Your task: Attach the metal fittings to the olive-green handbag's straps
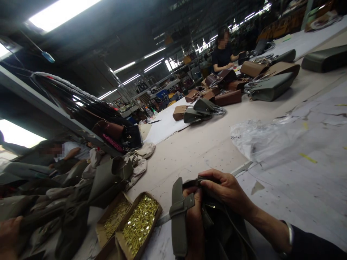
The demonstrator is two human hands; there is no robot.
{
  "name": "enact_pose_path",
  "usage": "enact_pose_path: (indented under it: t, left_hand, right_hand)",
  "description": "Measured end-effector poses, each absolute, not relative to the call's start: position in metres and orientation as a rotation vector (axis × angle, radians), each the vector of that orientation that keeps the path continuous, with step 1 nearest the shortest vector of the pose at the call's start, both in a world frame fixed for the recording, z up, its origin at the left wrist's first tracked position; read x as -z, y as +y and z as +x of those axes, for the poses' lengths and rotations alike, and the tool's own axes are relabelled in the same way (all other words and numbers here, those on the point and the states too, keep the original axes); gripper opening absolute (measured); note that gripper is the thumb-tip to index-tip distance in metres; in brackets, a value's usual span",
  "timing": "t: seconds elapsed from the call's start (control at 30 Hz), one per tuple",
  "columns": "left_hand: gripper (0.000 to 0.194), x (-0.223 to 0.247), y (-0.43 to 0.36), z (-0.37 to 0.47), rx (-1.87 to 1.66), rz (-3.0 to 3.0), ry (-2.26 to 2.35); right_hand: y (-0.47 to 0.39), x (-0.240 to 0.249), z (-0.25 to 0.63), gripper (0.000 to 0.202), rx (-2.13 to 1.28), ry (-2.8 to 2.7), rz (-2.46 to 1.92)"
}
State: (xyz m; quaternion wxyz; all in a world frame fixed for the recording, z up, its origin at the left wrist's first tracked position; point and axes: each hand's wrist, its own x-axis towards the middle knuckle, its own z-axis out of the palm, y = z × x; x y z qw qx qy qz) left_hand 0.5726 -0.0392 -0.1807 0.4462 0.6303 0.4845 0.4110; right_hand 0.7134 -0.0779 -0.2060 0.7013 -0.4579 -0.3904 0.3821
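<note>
An olive-green handbag [180, 216] with a dark lining is held low in front of me, its strap tab standing up on the left side. My left hand [193, 216] is partly hidden behind that tab, its fingers closed on the bag's upper edge. My right hand [229, 189] pinches the same edge from the right, thumb and forefinger meeting close to the left fingertips. A short piece of gold-coloured zip or trim shows inside the opening. Left of the bag, a cardboard box [141, 220] holds many small gold metal fittings, and a second box [112, 216] of them stands beside it.
Olive bag pieces [105, 180] are heaped at the left, where another person's hand [11, 231] shows. Clear plastic film [255, 139] lies on the table at right. Finished handbags [271, 86] stand farther back, near a co-worker [223, 54]. A slanting metal post [54, 112] rises at left.
</note>
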Motion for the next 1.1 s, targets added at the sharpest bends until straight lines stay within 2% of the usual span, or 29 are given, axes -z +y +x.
enact_pose_path:
  t: [0.43,0.83,1.0,1.1]
  left_hand:
    - [0.035,0.1831,-0.0351,0.5707,-0.948,1.552,1.243]
    - [0.027,0.1844,-0.0334,0.5714,-1.02,1.617,1.226]
    - [0.031,0.1806,-0.0379,0.5766,-1.06,1.577,1.242]
    - [0.027,0.1788,-0.039,0.5774,-1.071,1.54,1.229]
  right_hand:
    - [-0.0784,0.2035,0.7158,0.025,-0.768,-0.867,-1.02]
    - [-0.0782,0.2049,0.7171,0.034,-0.838,-0.865,-1.01]
    - [-0.0789,0.2074,0.7184,0.032,-0.833,-0.868,-1.025]
    - [-0.0793,0.2073,0.7187,0.031,-0.839,-0.853,-1.022]
